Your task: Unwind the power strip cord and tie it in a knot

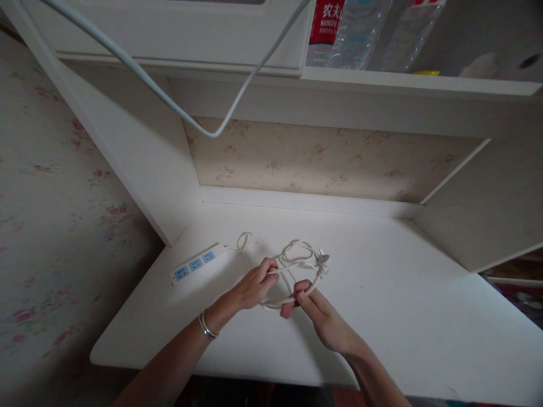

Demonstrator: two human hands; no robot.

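Cable point(315, 284): pale, in loose loops between left hand point(254, 284) and right hand point(316, 311) and just beyond them; whether the loops touch the counter point(407, 316), I cannot tell.
Left grip: closed on one strand of the cable, which is pinched between thumb and fingers.
Right grip: closed on the near side of the loops, with the thumb on top.
Plug point(323, 259): beyond the right hand and a little to its right; the right hand is the nearer one.
Power strip point(198, 263): on the counter, left of the left hand and somewhat farther; its long axis goes slantwise, from near left to far right, so its cord end faces toward the loops.
Reddish piece point(287, 310): at the right hand's fingers; its kind is not clear.
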